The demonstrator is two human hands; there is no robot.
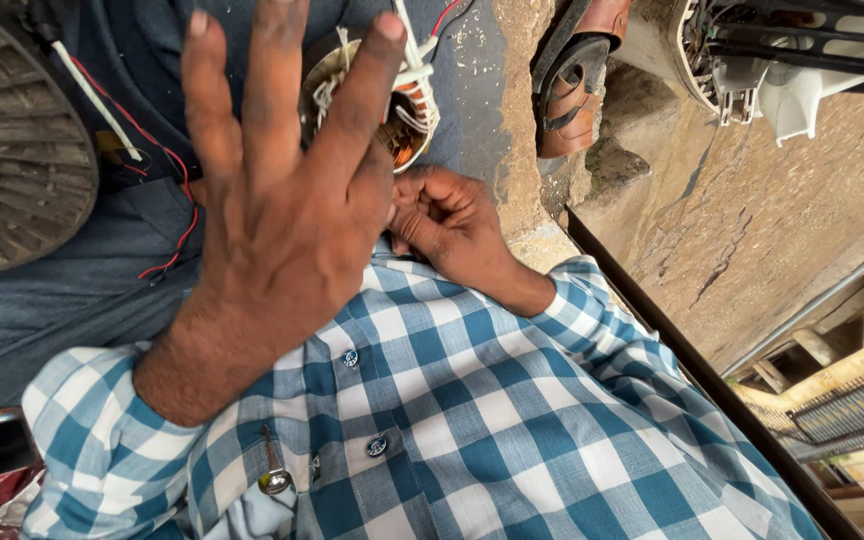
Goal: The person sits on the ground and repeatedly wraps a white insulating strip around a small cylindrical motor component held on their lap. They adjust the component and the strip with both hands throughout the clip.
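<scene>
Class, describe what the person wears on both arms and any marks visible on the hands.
Both arms wear a blue-and-white checked shirt with sleeves rolled up above the wrists. The left hand has dark grime smudged across its fingers. The right hand shows no rings or watch.

1. The motor stator [407,110] shows glossy copper wire bound with white cord.
2. The checked shirt [472,420] is soft woven cotton with shiny round buttons.
3. The trousers [42,300] are matt blue denim.
4. The ground [752,220] is rough, cracked concrete.
5. The sandal [572,90] looks like smooth brown leather.
</scene>
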